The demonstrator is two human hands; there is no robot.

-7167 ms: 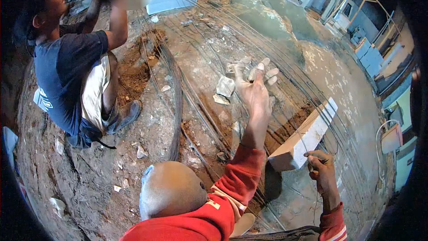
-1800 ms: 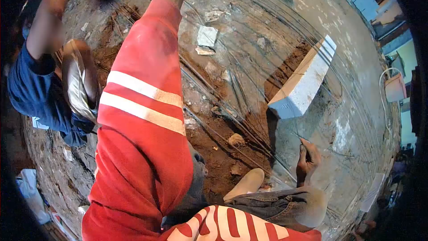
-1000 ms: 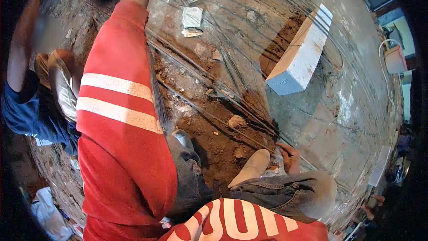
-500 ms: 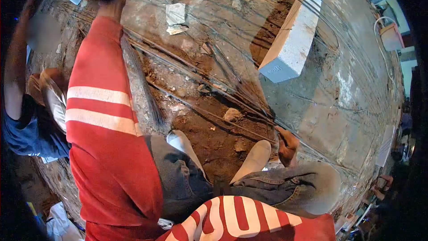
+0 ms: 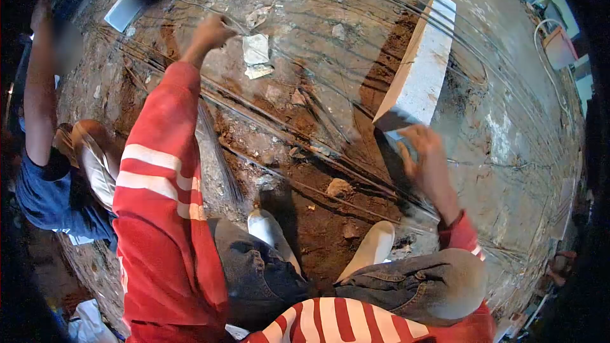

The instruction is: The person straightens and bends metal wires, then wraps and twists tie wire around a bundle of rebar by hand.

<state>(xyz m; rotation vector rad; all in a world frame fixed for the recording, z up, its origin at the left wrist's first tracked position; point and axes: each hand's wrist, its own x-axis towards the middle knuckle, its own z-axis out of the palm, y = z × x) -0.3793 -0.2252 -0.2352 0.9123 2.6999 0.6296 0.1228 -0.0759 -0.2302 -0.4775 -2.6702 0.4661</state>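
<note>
My left hand [image 5: 211,33] is out over the ground at the upper left, its fingers curled closed. A thin wire runs close by it, and what the fingers hold, if anything, I cannot tell. Just right of that hand lies a flat whitish piece of rubble [image 5: 256,49]. On the other side, my right hand [image 5: 427,155] is raised at the near end of a long, pale rectangular block [image 5: 427,67]. Its fingers are bent and apart, fingertips overlapping the block's end face. Below it, long thin metal rods [image 5: 311,146] cross the dirt diagonally.
Another pale block [image 5: 130,9] lies at the upper left. A person in a dark blue shirt [image 5: 54,197] crouches at my left. Between my shoes is reddish soil with a stone [image 5: 340,187]. More thin rods curve across the ground at the top right, near a pinkish container [image 5: 559,49].
My left hand has come right and nearer from the upper left. My right hand has left the rods beside my shoe and risen to the block's near end. The view has shifted slightly.
</note>
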